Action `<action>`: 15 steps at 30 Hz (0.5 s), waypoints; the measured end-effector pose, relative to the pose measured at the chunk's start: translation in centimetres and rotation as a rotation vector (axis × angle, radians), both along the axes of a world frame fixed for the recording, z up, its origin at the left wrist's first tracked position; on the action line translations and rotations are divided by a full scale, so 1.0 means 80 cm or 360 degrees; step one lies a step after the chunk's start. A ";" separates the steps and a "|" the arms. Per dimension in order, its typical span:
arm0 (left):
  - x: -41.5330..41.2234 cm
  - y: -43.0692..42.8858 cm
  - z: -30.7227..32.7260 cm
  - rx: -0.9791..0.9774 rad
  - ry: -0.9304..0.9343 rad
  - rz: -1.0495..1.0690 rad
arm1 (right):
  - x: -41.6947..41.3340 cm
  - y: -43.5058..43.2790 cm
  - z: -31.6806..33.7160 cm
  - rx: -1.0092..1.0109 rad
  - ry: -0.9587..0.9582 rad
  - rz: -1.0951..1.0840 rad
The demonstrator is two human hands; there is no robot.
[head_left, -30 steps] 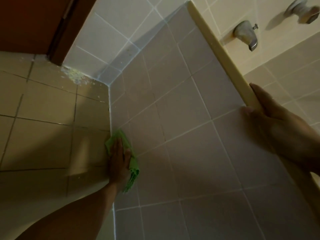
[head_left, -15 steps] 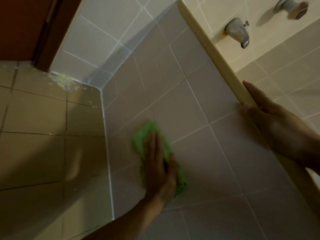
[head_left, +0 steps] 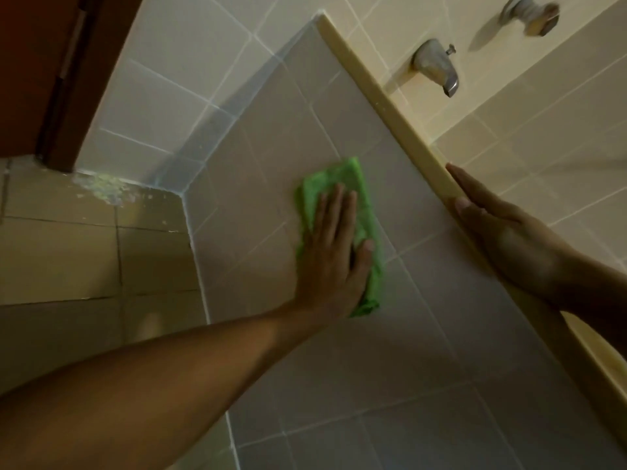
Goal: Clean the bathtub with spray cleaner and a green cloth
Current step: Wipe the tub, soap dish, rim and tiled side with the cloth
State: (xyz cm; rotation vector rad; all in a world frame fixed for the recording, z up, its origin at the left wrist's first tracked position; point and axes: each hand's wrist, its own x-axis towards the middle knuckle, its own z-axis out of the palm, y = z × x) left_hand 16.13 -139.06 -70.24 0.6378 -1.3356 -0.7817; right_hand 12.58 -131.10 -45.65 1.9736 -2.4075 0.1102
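The green cloth [head_left: 342, 184] lies flat against the tiled outer side of the bathtub [head_left: 339, 351], about halfway up the panel. My left hand [head_left: 330, 256] presses on it with straight fingers spread over its lower part. My right hand [head_left: 509, 239] rests on the cream rim of the bathtub [head_left: 383, 96], thumb on the outer tile face and fingers over the top edge. No spray cleaner is in view.
A metal tub spout [head_left: 436, 67] and a tap handle [head_left: 529, 15] stick out of the tiled wall at the upper right. The tiled floor [head_left: 68, 252] lies to the left, with pale debris [head_left: 105, 189] near the brown door frame [head_left: 64, 83].
My left hand has slid the green cloth from the floor corner at the base of the tub panel up and to the right across the tiles. My right hand stays on the rim.
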 end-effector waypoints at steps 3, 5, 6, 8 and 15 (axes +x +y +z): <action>-0.007 0.052 -0.011 0.0105 0.0063 -0.0058 | 0.000 -0.011 0.002 0.0032 -0.0035 -0.0120; -0.005 0.090 0.005 0.0045 0.0064 -0.0149 | -0.004 -0.011 0.002 0.0047 -0.0001 -0.0098; -0.004 0.109 0.014 -0.0019 0.0038 -0.0199 | -0.002 -0.015 0.001 0.0029 -0.0024 -0.0090; -0.003 0.143 0.030 -0.0168 -0.0017 -0.0274 | -0.003 -0.019 0.001 -0.0005 -0.0083 -0.0077; -0.009 0.102 0.122 -0.0110 0.0071 -0.0076 | 0.000 -0.005 0.001 -0.0071 -0.0538 -0.0268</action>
